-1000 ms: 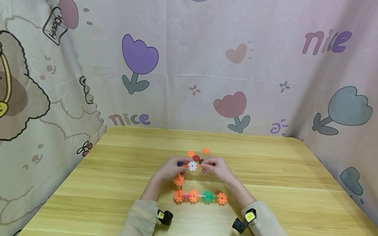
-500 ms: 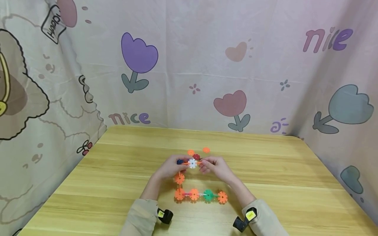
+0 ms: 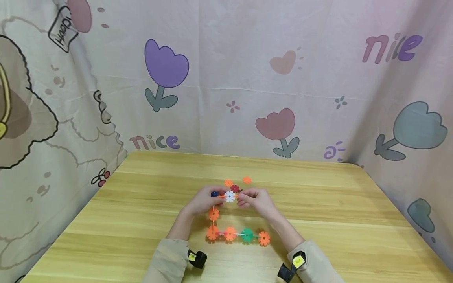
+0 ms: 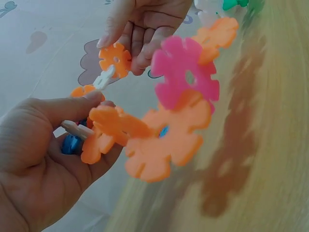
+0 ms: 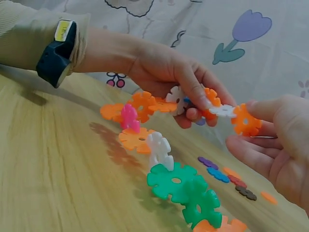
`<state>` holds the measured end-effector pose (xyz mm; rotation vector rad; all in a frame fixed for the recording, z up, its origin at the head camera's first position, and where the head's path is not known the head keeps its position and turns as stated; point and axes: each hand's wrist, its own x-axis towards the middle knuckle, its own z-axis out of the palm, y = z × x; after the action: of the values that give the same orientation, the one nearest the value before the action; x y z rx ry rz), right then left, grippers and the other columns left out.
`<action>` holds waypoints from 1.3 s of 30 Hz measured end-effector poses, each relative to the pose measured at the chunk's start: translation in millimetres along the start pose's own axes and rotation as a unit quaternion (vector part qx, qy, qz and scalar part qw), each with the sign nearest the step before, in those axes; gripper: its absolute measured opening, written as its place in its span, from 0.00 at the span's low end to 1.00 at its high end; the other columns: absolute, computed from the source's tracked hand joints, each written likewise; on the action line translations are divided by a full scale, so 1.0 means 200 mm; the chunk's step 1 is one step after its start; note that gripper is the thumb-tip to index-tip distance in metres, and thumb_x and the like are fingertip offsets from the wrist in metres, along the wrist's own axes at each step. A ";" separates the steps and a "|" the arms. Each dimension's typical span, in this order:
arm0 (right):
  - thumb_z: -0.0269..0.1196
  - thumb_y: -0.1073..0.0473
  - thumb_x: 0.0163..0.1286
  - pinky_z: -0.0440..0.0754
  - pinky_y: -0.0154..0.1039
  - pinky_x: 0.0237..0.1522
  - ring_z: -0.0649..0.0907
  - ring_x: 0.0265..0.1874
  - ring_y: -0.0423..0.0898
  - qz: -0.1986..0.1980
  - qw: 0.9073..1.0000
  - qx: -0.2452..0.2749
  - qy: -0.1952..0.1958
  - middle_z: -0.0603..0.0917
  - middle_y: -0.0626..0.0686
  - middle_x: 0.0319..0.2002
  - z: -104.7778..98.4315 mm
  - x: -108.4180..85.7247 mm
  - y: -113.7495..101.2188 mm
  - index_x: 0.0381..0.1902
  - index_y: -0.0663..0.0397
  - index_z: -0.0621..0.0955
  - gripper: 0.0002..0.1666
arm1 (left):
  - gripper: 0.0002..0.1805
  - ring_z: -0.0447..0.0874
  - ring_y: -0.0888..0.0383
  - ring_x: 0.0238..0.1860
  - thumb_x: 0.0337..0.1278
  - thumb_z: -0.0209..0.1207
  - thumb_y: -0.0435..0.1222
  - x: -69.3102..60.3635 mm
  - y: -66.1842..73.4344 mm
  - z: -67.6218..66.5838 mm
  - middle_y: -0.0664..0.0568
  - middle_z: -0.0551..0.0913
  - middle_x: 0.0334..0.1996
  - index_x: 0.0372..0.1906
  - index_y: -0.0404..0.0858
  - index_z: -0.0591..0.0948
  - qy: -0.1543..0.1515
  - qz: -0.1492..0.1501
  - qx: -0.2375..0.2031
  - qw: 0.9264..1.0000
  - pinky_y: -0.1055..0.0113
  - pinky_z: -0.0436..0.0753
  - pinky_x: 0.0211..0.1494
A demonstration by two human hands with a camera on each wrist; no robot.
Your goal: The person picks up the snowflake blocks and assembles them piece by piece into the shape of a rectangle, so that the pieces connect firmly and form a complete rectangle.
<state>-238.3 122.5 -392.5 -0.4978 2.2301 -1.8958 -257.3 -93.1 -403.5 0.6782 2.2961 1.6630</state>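
My left hand (image 3: 204, 203) pinches a chain of joined flower-shaped discs near its upper corner, thumb over an orange disc beside a blue one. A white disc (image 3: 229, 196) stands out between the two hands. At its right, my right hand (image 3: 260, 202) pinches an orange disc (image 5: 246, 120) between thumb and fingers, and that disc touches the white one. From the left hand the chain runs down through orange discs (image 4: 166, 137), then right past a pink disc (image 4: 186, 72) and a white one to a green disc (image 3: 247, 235) and an orange end disc (image 3: 263, 238).
Loose discs lie on the wooden table (image 3: 141, 220) behind the hands: orange (image 3: 247, 180), red (image 3: 235, 188), and in the right wrist view purple (image 5: 208, 163), blue (image 5: 218, 175) and brown (image 5: 245, 193). A patterned curtain (image 3: 219, 51) hangs beyond the table.
The chain and the white disc have shifted slightly left. My right hand's fingertips are a little closer to the white disc, and both hands keep their pinch.
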 end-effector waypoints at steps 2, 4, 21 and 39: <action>0.57 0.68 0.66 0.79 0.51 0.43 0.83 0.36 0.62 0.004 1.000 0.002 0.003 0.80 0.73 0.37 0.01 -0.01 -0.03 0.41 0.80 0.78 0.14 | 0.15 0.80 0.46 0.33 0.59 0.56 0.28 0.00 0.00 0.00 0.44 0.79 0.40 0.51 0.31 0.79 -0.001 0.000 -0.001 1.000 0.58 0.81 0.38; 0.57 0.68 0.66 0.79 0.52 0.42 0.83 0.34 0.61 0.008 1.000 0.003 0.006 0.81 0.72 0.36 0.01 0.00 -0.01 0.40 0.79 0.78 0.13 | 0.15 0.80 0.45 0.34 0.59 0.55 0.28 0.00 0.00 0.00 0.43 0.79 0.40 0.51 0.30 0.79 -0.007 0.001 0.002 1.000 0.57 0.82 0.38; 0.57 0.60 0.68 0.81 0.48 0.39 0.83 0.34 0.61 0.028 0.997 -0.004 -0.076 0.81 0.69 0.37 -0.07 0.04 0.11 0.44 0.76 0.77 0.18 | 0.17 0.78 0.58 0.28 0.58 0.55 0.27 0.02 -0.02 0.02 0.48 0.79 0.36 0.53 0.36 0.79 -0.028 0.000 0.060 0.998 0.67 0.79 0.31; 0.59 0.63 0.65 0.80 0.40 0.41 0.80 0.40 0.52 0.076 0.994 -0.049 0.063 0.80 0.64 0.44 -0.22 0.14 0.21 0.52 0.72 0.75 0.21 | 0.18 0.79 0.53 0.31 0.59 0.56 0.28 0.01 -0.03 0.02 0.46 0.74 0.37 0.55 0.33 0.77 -0.025 -0.020 0.033 0.999 0.66 0.80 0.34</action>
<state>-286.3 158.9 -424.0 -0.2184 2.3735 -1.7952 -258.9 -89.5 -409.5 0.6755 2.3233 1.5429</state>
